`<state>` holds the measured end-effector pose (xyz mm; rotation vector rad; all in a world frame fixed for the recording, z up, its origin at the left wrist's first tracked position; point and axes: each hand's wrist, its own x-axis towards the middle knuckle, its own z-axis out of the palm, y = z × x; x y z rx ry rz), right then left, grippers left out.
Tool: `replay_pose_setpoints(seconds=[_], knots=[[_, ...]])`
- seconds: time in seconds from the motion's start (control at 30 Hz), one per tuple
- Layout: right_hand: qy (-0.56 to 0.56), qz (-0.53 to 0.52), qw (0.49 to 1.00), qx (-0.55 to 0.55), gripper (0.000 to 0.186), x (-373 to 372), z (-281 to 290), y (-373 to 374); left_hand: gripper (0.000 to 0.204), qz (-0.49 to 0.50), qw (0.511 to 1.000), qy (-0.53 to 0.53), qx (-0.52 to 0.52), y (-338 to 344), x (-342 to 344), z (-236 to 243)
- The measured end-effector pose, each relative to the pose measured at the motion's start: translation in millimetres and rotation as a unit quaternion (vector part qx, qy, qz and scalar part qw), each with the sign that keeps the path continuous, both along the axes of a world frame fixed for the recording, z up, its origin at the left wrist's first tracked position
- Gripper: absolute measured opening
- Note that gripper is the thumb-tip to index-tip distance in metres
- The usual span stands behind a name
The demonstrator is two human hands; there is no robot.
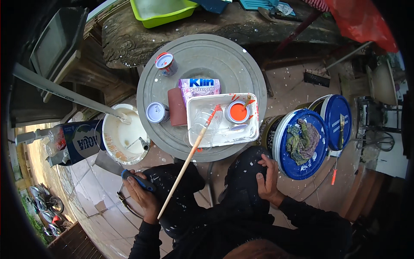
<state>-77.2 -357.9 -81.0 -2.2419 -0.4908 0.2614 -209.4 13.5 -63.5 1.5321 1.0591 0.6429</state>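
My left hand (142, 196) is shut on the blue handle of a scraper (137, 179), whose flat metal blade points up-left over the tiled floor beside the white paint bucket (113, 146). My right hand (268, 178) rests on my right knee in dark, paint-speckled trousers and holds nothing. A long wooden-handled brush (185, 166) leans from my lap up into the white tray (250, 131). The tray lies on a round grey drum lid (207, 56) and carries a cup of orange paint (237, 112) and a clear plastic bottle (206, 123).
On the lid also stand two small cans (166, 64) (156, 112), a brown sandpaper roll (176, 107) and a purple sachet (199, 87). Two blue-lidded buckets (319, 155) (338, 114) stand right, one with a rag (302, 140). A green tray (161, 17) sits on the far log.
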Motion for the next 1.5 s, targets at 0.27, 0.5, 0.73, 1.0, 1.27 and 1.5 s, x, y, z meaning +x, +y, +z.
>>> replay_pose_setpoints(seconds=[0.27, 0.5, 0.73, 1.0, 1.27, 1.5], knots=[[0.090, 0.008, 0.996, -0.007, 0.049, -18.7, 83.7, 26.5, 0.034, -0.045, 0.988, 0.146, -0.025, 38.7, -42.0, -3.2], [0.180, -0.024, 0.981, -0.065, 0.045, -51.6, 131.4, 31.2, 0.039, -0.110, 0.940, 0.320, -0.036, 8.3, -38.5, 40.3], [0.179, -0.046, 0.979, -0.089, 0.044, -58.5, 177.3, 58.6, 0.040, -0.107, 0.911, 0.396, -0.045, -19.9, -64.4, 36.8], [0.090, -0.187, 0.977, -0.058, 0.030, 131.8, 176.0, 69.4, 0.042, -0.088, 0.901, 0.423, -0.047, -26.7, -83.7, 20.2], [0.031, -0.223, 0.973, -0.059, 0.026, 394.1, 84.0, 98.1, 0.043, -0.025, 0.909, 0.407, -0.086, -55.7, -92.1, 17.2], [0.062, -0.332, 0.933, -0.128, 0.033, 633.7, 9.4, 61.0, 0.047, 0.041, 0.958, 0.249, -0.132, -100.9, -78.1, 4.0]])
